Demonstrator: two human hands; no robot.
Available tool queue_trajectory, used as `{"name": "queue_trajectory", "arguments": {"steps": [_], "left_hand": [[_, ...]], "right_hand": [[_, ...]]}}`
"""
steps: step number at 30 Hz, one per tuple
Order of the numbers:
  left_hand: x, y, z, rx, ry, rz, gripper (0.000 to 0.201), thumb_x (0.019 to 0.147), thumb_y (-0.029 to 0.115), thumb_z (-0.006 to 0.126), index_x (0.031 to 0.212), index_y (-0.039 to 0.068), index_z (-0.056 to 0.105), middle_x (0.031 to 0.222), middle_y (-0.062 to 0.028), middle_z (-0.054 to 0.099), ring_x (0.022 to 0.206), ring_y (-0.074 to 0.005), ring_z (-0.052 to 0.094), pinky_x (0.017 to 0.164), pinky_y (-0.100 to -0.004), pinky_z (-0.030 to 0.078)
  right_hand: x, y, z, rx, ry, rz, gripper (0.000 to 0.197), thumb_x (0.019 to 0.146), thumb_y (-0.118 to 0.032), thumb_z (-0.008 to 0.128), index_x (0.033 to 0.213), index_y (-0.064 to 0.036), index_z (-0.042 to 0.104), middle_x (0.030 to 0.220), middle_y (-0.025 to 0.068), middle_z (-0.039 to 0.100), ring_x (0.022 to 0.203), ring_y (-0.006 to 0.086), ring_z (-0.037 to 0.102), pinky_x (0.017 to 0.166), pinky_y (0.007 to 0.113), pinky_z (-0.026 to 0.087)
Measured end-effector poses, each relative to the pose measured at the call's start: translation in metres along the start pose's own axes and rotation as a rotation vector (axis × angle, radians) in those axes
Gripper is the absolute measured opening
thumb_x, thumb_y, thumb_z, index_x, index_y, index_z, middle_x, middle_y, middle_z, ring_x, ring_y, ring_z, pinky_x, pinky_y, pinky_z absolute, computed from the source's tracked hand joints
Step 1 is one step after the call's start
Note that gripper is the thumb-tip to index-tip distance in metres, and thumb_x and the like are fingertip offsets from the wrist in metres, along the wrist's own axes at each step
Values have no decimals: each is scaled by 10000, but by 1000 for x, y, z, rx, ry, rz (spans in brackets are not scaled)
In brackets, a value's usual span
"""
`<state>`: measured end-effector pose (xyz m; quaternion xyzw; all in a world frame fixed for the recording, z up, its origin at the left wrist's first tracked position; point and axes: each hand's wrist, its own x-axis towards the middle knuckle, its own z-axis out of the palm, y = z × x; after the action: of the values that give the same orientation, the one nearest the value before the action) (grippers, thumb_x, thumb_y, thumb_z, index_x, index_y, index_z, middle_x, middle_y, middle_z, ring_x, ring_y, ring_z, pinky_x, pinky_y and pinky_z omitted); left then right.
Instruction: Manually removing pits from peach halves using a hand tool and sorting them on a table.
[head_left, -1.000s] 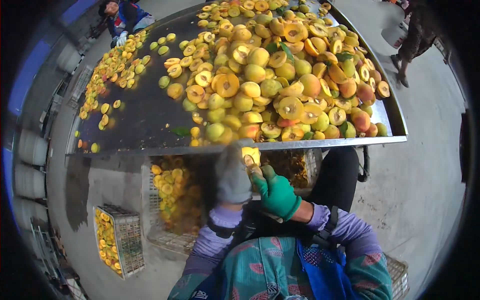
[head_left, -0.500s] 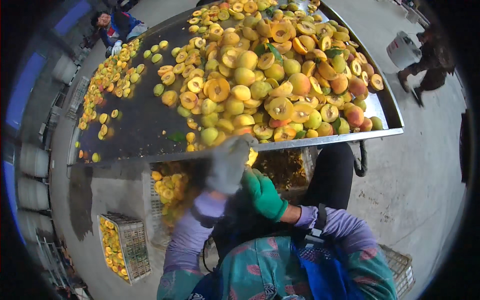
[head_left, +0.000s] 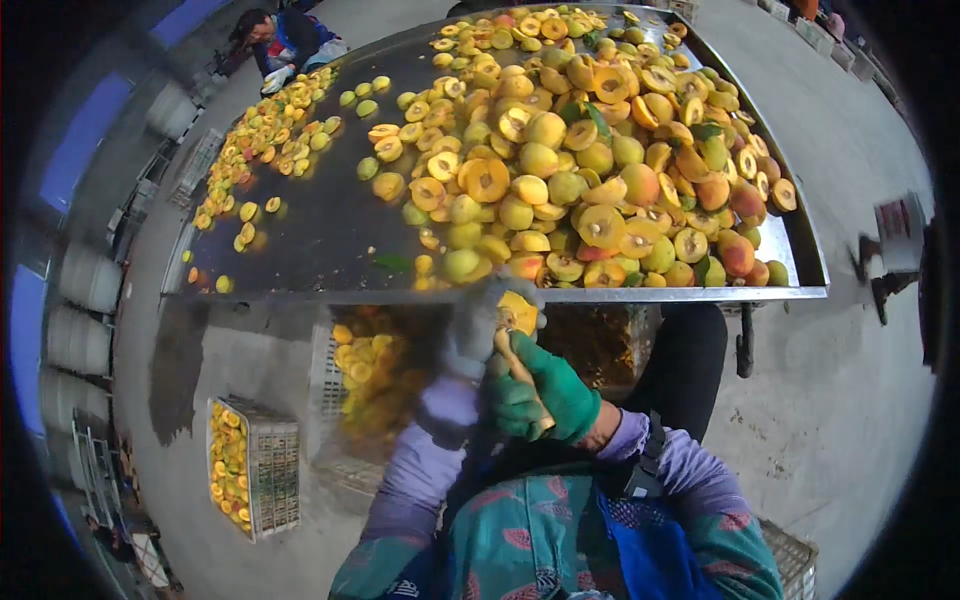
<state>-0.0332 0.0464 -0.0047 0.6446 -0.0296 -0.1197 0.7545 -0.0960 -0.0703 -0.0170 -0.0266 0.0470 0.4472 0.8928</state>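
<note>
My left hand point(head_left: 472, 328), in a grey glove, is closed around a yellow peach half point(head_left: 517, 313) near the table's front edge. The cut face is turned up toward me. My right hand point(head_left: 556, 388), in a green glove, grips a slim wooden-handled tool point(head_left: 522, 374). Its upper end meets the peach half, and the working tip is hidden there. Beyond my hands, a big heap of whole and halved yellow peaches point(head_left: 600, 180) lies on the metal-rimmed table point(head_left: 320, 225).
Under the table edge stand a crate of peach halves point(head_left: 335, 370) and a container of dark scraps point(head_left: 592, 345). Another filled crate point(head_left: 272, 470) is on the floor at left. A co-worker point(head_left: 290, 45) bends over a second peach pile point(head_left: 270, 140). At right, someone carries a white bucket point(head_left: 900, 232).
The peach half's cut face and the tool's handle now show clearly between my hands. My view has shifted slightly. The person with the bucket has moved nearer and farther right.
</note>
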Motion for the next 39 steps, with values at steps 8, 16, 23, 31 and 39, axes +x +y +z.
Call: {"name": "queue_trajectory", "arguments": {"steps": [8, 16, 23, 31, 39], "left_hand": [[-12, 21, -83, 1293, 554, 349, 244, 722, 219, 670, 853, 18, 626, 919, -152, 619, 767, -273, 601, 682, -370, 481], [103, 6, -97, 832, -137, 118, 392, 761, 157, 577, 1131, 30, 555, 1156, -64, 545, 1002, -245, 547, 796, -351, 493], [47, -1, -40, 600, 17, 355, 464, 733, 196, 699, 1155, 104, 528, 1049, -92, 604, 932, -204, 589, 796, -318, 487], [26, -11, -3, 670, -10, 502, 254, 901, 159, 405, 1060, 37, 560, 1003, -89, 596, 830, -145, 573, 731, -266, 475], [22, -18, 16, 310, 162, 372, 326, 943, 250, 349, 1020, 30, 578, 855, -90, 607, 739, -128, 580, 632, -248, 498]], "right_hand": [[-54, -22, -96, -2, 509, -137, 389, 892, -487, 444, 953, -110, 520, 721, 39, 513, 505, 147, 498, 484, 275, 438], [-35, -25, -66, -1475, 569, -482, 414, 917, -362, 452, 1196, -56, 477, 836, 164, 613, 621, 290, 598, 538, 382, 475], [8, -41, -7, -1945, 611, -918, 324, 906, -363, 463, 1019, -62, 505, 666, 224, 575, 612, 394, 579, 524, 480, 438], [10, -24, -29, -1857, 747, -887, 350, 903, -273, 469, 1160, -36, 458, 630, 180, 562, 586, 376, 569, 463, 455, 418], [12, -14, -25, -1701, 751, -910, 272, 928, -283, 441, 941, -14, 477, 593, 251, 531, 555, 445, 538, 454, 499, 389]]}}
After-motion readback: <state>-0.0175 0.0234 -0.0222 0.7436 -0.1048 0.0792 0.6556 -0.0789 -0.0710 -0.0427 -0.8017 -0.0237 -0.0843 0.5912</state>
